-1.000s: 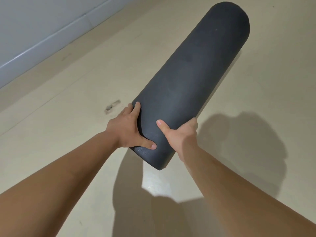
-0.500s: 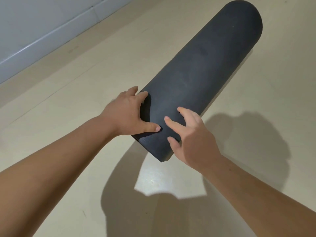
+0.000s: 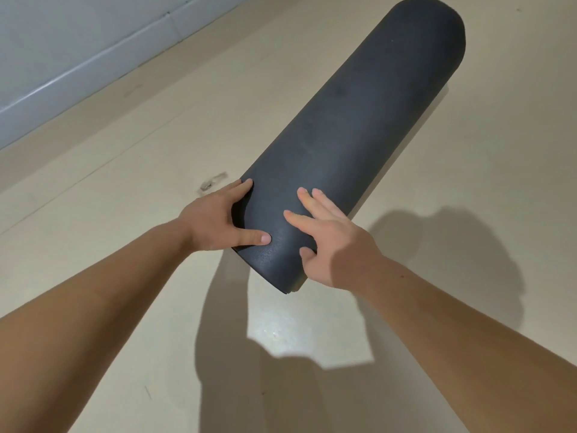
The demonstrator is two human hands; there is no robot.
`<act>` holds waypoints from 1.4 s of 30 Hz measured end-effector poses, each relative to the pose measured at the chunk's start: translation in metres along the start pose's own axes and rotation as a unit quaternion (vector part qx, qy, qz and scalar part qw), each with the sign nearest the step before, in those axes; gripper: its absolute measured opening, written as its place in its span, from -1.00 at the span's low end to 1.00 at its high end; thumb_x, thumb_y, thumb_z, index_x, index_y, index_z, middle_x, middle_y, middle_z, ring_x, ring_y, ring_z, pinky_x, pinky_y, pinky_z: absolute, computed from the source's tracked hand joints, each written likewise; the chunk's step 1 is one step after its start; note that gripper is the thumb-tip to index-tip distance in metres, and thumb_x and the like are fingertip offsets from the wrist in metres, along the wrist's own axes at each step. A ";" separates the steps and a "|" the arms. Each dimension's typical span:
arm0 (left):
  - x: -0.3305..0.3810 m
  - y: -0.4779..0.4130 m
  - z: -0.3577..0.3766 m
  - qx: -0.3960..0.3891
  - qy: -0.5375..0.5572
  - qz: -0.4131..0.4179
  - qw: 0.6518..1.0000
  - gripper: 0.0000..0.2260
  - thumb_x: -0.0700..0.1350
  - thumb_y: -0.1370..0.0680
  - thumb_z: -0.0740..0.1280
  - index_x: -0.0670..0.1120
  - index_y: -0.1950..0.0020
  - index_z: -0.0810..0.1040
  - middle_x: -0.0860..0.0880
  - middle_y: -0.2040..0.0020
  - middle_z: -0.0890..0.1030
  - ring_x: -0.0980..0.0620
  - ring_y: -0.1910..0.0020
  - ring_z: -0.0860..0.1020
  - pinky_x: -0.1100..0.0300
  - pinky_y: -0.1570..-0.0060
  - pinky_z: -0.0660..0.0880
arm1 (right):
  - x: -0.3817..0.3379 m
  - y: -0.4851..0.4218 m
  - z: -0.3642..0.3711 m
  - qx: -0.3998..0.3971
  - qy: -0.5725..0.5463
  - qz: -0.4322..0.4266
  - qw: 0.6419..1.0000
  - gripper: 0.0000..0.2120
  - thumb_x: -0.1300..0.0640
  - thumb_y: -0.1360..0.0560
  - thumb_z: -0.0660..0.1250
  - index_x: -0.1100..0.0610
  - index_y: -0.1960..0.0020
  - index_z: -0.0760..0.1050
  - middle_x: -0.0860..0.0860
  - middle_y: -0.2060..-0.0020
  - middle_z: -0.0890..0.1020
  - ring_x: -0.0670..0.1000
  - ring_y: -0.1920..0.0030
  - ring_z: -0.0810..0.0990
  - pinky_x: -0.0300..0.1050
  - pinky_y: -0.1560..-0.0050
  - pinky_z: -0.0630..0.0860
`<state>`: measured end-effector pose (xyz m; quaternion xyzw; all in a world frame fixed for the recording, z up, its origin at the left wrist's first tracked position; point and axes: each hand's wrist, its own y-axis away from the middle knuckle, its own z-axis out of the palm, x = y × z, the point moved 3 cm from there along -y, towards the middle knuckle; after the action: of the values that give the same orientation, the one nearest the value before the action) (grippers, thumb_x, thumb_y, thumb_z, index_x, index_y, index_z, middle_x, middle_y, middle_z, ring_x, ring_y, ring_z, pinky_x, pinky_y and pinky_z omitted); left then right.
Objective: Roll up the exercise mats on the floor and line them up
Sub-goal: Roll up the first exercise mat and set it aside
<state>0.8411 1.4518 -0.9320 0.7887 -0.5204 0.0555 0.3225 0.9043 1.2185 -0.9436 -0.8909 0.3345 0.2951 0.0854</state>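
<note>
The dark mat [image 3: 352,151] is rolled into a thick tube and lies on the beige floor [image 3: 125,182], running from just in front of me up and away to the right. My left hand [image 3: 215,221] clasps its near end from the left: thumb across the top of the roll, fingers curled round the side, a firm grip on the mat. My right hand [image 3: 331,245] lies on top near the same end, fingers spread and flat, thumb at the rim; its grip is wide, pressing rather than clasping. A grey wall [image 3: 62,42] stands far left.
</note>
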 end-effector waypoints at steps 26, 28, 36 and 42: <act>0.010 -0.006 -0.001 0.006 -0.026 -0.006 1.000 0.11 0.47 -0.05 0.58 0.21 -0.53 0.25 0.17 -0.34 0.50 -0.01 -0.30 0.53 -0.06 -0.29 0.53 | 0.002 0.020 0.026 0.023 0.061 -0.010 0.998 -0.18 0.22 -0.34 0.25 -0.06 -0.61 0.38 -0.05 -0.67 0.24 0.00 -0.65 0.23 -0.23 0.06 0.35; 0.009 -0.007 -0.004 0.001 -0.026 -0.001 1.000 0.07 0.48 -0.06 0.58 0.22 -0.48 0.28 0.16 -0.31 0.50 -0.02 -0.32 0.50 -0.08 -0.30 0.52 | -0.001 0.019 0.021 0.024 0.071 -0.010 0.997 -0.21 0.21 -0.36 0.31 -0.03 -0.60 0.39 -0.02 -0.66 0.27 0.03 -0.64 0.26 -0.21 0.05 0.39; 0.046 0.016 -0.012 0.090 -0.081 0.076 0.990 -0.13 0.53 -0.20 0.44 0.08 -0.34 0.36 0.09 -0.10 0.42 -0.08 -0.16 0.46 -0.04 -0.08 0.52 | 0.005 0.042 0.012 0.023 0.061 -0.009 0.998 -0.35 0.18 -0.42 0.48 0.14 -0.50 0.49 0.18 -0.58 0.38 0.22 -0.55 0.42 0.04 -0.03 0.66; 0.078 0.029 0.004 0.067 -0.156 0.037 0.985 -0.06 0.61 -0.16 0.36 0.06 -0.34 0.31 0.08 -0.14 0.39 -0.02 -0.22 0.41 -0.05 -0.02 0.55 | 0.017 0.054 -0.002 0.053 -0.074 0.091 0.992 -0.47 0.04 -0.59 0.27 0.00 -0.56 0.44 0.04 -0.56 0.31 0.09 -0.43 0.49 0.05 -0.24 0.59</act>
<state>0.8507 1.3808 -0.8891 0.7877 -0.5883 -0.0213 0.1815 0.8803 1.1678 -0.9497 -0.8267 0.4225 0.3481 0.1299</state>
